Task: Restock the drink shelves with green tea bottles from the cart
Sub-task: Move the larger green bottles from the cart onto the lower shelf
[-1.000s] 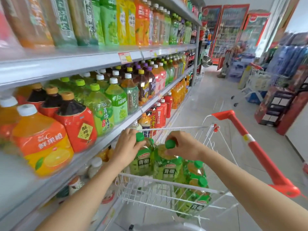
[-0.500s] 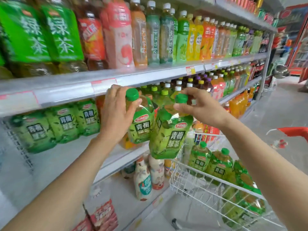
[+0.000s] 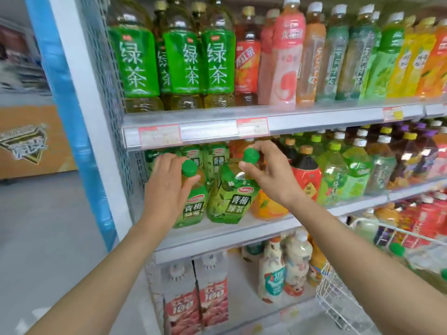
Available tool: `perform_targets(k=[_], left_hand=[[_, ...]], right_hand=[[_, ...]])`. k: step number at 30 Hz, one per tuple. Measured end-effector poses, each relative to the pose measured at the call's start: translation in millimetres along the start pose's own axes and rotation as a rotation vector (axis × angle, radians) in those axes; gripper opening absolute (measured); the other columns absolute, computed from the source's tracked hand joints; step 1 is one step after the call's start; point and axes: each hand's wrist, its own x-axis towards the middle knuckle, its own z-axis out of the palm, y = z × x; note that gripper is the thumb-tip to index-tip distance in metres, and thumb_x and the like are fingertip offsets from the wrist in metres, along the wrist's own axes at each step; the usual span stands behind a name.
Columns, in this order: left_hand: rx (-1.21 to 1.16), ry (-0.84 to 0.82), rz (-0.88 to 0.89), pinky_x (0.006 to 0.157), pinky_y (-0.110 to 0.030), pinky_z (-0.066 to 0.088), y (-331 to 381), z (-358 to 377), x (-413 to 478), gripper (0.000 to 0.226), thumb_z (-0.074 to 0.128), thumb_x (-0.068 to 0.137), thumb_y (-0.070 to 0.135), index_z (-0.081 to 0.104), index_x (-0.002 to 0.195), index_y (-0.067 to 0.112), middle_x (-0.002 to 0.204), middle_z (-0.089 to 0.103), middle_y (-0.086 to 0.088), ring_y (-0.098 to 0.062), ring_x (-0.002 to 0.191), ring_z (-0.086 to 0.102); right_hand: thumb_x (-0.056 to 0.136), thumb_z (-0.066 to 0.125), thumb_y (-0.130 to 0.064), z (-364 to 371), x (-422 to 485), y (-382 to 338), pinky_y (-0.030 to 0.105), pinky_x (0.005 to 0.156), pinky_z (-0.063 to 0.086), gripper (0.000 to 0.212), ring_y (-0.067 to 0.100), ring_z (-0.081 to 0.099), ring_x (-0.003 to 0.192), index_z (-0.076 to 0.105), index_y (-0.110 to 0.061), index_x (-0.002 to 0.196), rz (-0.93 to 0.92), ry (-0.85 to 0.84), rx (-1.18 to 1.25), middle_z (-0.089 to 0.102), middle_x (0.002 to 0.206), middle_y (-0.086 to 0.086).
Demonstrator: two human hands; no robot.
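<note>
white wire cart point(image 3: 338, 301) at lower right, contents blurred | left hand point(image 3: 167, 187) wrapped round neck of a green tea bottle point(image 3: 193, 206), smooth plastic, ribbed green cap | right hand point(image 3: 268, 175) pinching cap of a second green tea bottle point(image 3: 229, 201), tilted, seemingly resting on middle shelf point(image 3: 242, 232) | matching bottles point(image 3: 215, 158) behind

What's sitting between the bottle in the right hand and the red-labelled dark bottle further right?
Head view: an orange drink bottle on the same shelf, partly behind the right hand and its green tea bottle.
</note>
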Motion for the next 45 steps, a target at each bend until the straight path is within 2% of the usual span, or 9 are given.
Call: perform_targets(k=[4, 11, 19, 23, 25, 30, 35, 40, 45], left_hand=[[-0.005, -0.005, -0.057, 0.098, -0.039, 0.043, -20.9, 9.5, -10.0, 0.047, 0.056, 0.092, 0.034, 0.055, 0.124, -0.001, 0.118, 0.054, -0.015, -0.029, 0.115, 0.048], [-0.050, 0.047, -0.121, 0.094, -0.022, 0.031, -37.0, 19.8, -6.1, 0.047, 0.056, 0.094, 0.034, 0.053, 0.131, 0.005, 0.119, 0.054, -0.009, -0.020, 0.113, 0.047], [-0.126, 0.104, -0.291, 0.094, -0.029, 0.038, -55.9, 42.8, 13.9, 0.044, 0.055, 0.095, 0.035, 0.055, 0.131, 0.011, 0.114, 0.055, -0.006, -0.021, 0.111, 0.048], [-0.151, 0.104, -0.354, 0.108, -0.040, 0.036, -56.2, 52.4, 11.7, 0.062, 0.057, 0.091, 0.043, 0.044, 0.141, 0.009, 0.127, 0.047, -0.010, -0.025, 0.124, 0.040], [-0.099, 0.095, -0.379, 0.113, -0.040, 0.030, -49.6, 58.9, 0.2, 0.084, 0.063, 0.083, 0.053, 0.030, 0.148, 0.010, 0.136, 0.038, -0.009, -0.024, 0.131, 0.031], [0.116, 0.183, -0.499, 0.102, -0.050, 0.036, -36.7, 91.1, -44.3, 0.125, 0.085, 0.060, 0.048, 0.006, 0.153, 0.021, 0.140, 0.031, -0.025, -0.038, 0.124, 0.035], [0.029, 0.254, -0.499, 0.095, -0.047, 0.042, -50.1, 105.0, -41.5, 0.124, 0.088, 0.062, 0.029, 0.003, 0.152, 0.029, 0.128, 0.042, -0.023, -0.036, 0.113, 0.043], [-0.012, 0.268, -0.571, 0.104, -0.051, 0.034, -79.1, 114.9, -17.0, 0.123, 0.089, 0.063, 0.020, 0.005, 0.153, 0.021, 0.135, 0.044, -0.022, -0.040, 0.122, 0.043], [-0.032, 0.270, -0.587, 0.108, -0.048, 0.034, -102.0, 124.9, 3.7, 0.122, 0.089, 0.061, 0.014, 0.010, 0.153, 0.015, 0.140, 0.045, -0.019, -0.037, 0.129, 0.044]], right_hand=[[0.084, 0.070, -0.021, 29.5, 15.8, 8.6, 0.024, 0.076, 0.038, 0.030, 0.015, 0.049, 0.088, 0.057, -0.007, 0.107, -0.024, -0.046, 0.017, 0.054, 0.098, 0.003], [0.086, 0.069, -0.023, 58.3, 29.1, 22.9, 0.029, 0.085, 0.043, 0.031, 0.014, 0.050, 0.095, 0.059, -0.008, 0.110, -0.024, -0.109, 0.030, 0.051, 0.101, -0.002], [0.084, 0.070, -0.030, 93.2, 45.6, 40.9, 0.035, 0.095, 0.043, 0.039, 0.020, 0.053, 0.110, 0.063, -0.014, 0.119, 0.016, -0.108, 0.100, 0.064, 0.116, 0.004], [0.088, 0.065, -0.033, 112.5, 52.5, 44.0, 0.038, 0.100, 0.040, 0.042, 0.021, 0.049, 0.115, 0.059, -0.017, 0.126, 0.029, -0.132, 0.117, 0.061, 0.121, 0.005], [0.088, 0.063, -0.039, 117.0, 52.6, 47.7, 0.041, 0.107, 0.035, 0.054, 0.022, 0.041, 0.125, 0.049, -0.019, 0.136, 0.058, -0.147, 0.102, 0.053, 0.131, 0.006], [0.057, 0.089, -0.040, 122.8, 16.2, 60.8, 0.039, 0.108, 0.030, 0.127, 0.023, 0.019, 0.134, 0.001, -0.036, 0.148, 0.173, -0.306, -0.008, 0.021, 0.142, 0.005], [0.054, 0.092, -0.027, 136.0, 11.9, 75.6, 0.033, 0.103, 0.035, 0.121, 0.025, 0.036, 0.129, 0.014, -0.036, 0.147, 0.176, -0.219, 0.078, 0.033, 0.133, 0.008], [0.055, 0.092, -0.024, 160.0, 39.1, 87.8, 0.042, 0.110, 0.035, 0.123, 0.030, 0.037, 0.131, 0.012, -0.036, 0.148, 0.207, -0.219, 0.084, 0.033, 0.136, 0.010], [0.058, 0.090, -0.021, 184.7, 61.5, 95.1, 0.037, 0.107, 0.035, 0.122, 0.027, 0.039, 0.129, 0.010, -0.031, 0.150, 0.220, -0.219, 0.081, 0.033, 0.137, 0.012]])
